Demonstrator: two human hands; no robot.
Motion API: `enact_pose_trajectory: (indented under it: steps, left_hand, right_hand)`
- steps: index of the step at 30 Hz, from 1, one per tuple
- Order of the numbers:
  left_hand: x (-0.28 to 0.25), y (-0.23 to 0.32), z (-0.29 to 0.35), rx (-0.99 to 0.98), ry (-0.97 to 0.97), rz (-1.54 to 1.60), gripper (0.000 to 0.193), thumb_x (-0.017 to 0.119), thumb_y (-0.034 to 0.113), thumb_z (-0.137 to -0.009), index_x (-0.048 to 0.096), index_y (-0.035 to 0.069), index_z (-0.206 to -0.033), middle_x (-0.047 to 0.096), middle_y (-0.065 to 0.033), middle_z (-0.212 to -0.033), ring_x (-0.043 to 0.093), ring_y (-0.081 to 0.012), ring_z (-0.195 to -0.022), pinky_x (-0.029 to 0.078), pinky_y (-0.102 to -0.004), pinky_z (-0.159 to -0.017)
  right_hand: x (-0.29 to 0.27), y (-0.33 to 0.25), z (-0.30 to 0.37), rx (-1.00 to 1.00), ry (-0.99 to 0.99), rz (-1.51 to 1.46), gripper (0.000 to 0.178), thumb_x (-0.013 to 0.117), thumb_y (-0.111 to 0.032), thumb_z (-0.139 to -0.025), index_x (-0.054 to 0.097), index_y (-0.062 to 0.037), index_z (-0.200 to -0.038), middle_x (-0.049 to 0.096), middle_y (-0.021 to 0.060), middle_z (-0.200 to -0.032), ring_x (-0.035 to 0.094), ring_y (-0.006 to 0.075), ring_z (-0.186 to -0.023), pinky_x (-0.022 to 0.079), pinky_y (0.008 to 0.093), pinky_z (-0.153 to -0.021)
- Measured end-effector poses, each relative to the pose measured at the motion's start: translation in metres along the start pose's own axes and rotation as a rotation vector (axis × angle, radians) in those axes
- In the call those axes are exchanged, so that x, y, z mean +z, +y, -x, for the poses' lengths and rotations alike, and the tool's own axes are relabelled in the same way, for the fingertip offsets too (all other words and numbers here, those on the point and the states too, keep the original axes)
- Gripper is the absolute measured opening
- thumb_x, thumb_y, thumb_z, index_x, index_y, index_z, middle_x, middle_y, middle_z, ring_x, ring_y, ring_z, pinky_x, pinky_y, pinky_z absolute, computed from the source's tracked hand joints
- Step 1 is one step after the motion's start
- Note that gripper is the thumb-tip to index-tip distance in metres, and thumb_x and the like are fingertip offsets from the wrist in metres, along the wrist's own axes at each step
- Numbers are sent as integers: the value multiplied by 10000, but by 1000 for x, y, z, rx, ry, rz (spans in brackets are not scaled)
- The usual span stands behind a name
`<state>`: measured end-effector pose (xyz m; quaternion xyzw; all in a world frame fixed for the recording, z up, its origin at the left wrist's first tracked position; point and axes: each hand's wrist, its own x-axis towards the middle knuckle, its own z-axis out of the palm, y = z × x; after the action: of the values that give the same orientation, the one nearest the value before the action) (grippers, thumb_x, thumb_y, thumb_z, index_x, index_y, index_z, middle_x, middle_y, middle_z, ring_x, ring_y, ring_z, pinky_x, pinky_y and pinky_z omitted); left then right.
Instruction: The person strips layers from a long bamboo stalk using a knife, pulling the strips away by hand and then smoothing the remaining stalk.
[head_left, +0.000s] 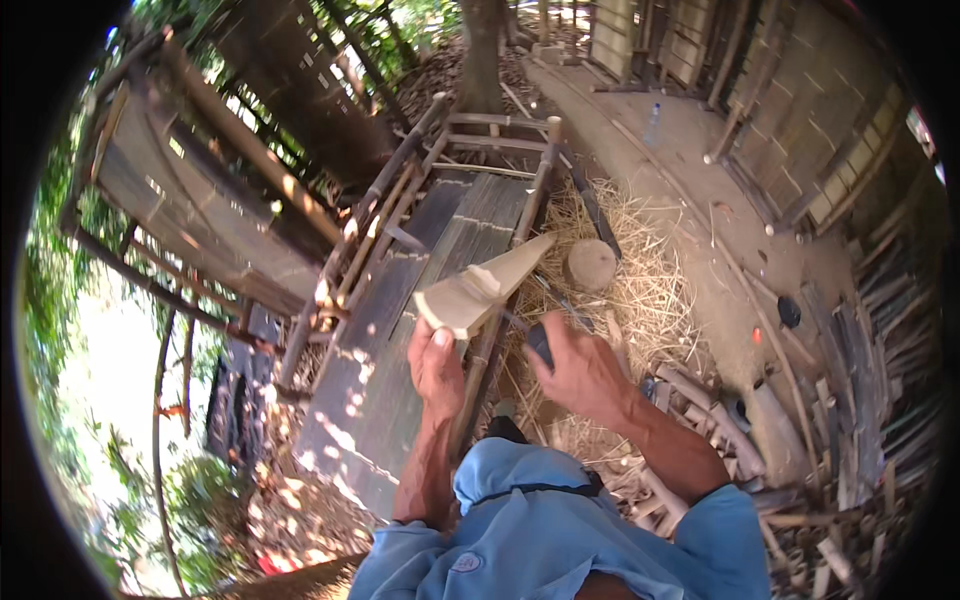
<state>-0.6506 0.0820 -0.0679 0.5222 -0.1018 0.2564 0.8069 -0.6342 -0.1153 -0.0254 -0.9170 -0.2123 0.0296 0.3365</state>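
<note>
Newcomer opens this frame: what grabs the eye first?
Probably the pale, wedge-shaped wooden piece near the centre, its wide end gripped by the left hand, with the right hand closed on a dark-handled tool just to its right. Next, the long dark-slatted bench beneath and left of it, and the round, light-brown log block amid straw-coloured shavings on the right.

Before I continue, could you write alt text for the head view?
The left hand holds a pale, tapered wooden piece over a bamboo bench while the right hand holds a dark-handled tool, apparently a knife, close to it. On the ground to the right, a round wooden block sits among straw-coloured strips.
</note>
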Motion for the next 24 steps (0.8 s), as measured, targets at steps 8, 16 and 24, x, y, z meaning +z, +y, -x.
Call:
enact_pose_trajectory:
  steps: [8,16,24]
  left_hand:
    - [-15,-4,-9,23,79,-1,570,557,326,-941,502,-107,-1308,605,-179,-1206,574,-260,-1110,432,-382,-981]
    - [-27,2,-65,115,238,-66,594,544,367,-952,501,-105,-1311,575,-190,-1219,544,-283,-1149,422,-429,-985]
    - [-18,0,-169,363,288,54,715,429,385,-925,384,-116,-1433,462,-376,-1388,478,-537,-1294,394,-734,-1041]
  right_hand:
    - [56,115,-50,23,84,165,326,684,-149,-912,467,20,-1086,655,235,-768,673,395,-630,532,440,-518]
    - [91,173,-96,232,-133,-31,338,665,-184,-935,468,27,-1111,647,228,-756,675,344,-601,527,435,-508]
    - [110,156,-184,-215,68,-151,284,636,-204,-935,465,2,-1031,607,142,-671,620,290,-500,475,387,-409]
